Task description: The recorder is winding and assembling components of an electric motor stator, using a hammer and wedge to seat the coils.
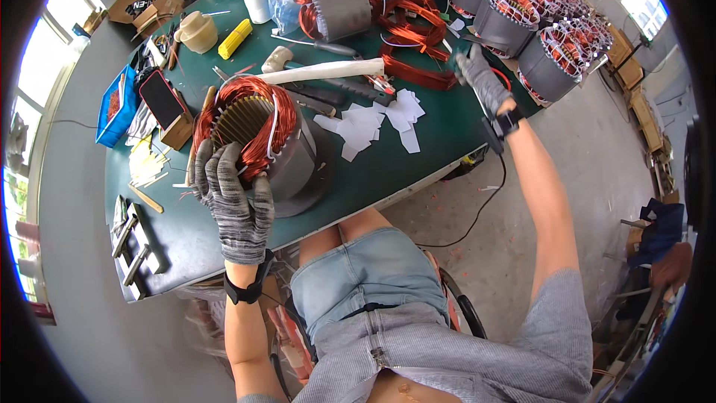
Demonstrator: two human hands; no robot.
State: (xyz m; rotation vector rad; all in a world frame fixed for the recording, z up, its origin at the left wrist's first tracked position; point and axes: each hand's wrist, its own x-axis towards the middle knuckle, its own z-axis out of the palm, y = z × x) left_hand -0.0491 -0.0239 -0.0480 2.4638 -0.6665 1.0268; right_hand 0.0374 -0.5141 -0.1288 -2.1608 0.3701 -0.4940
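Note:
A grey motor stator stands on the green table in front of me, its end ringed by a copper winding tied with white cord. My left hand, in a grey striped glove, grips the near-left part of that winding, with its fingers curled over the rim. Out to the right, near the table's edge, my right hand is raised in a similar glove. Its fingers are drawn together and slightly blurred; whatever they hold is too small to make out. Loose red copper coils lie just left of it.
White paper pieces, a mallet and a white roll lie beyond the stator. Several wound stators line the right side. At left are a blue bin, a phone and a black metal frame.

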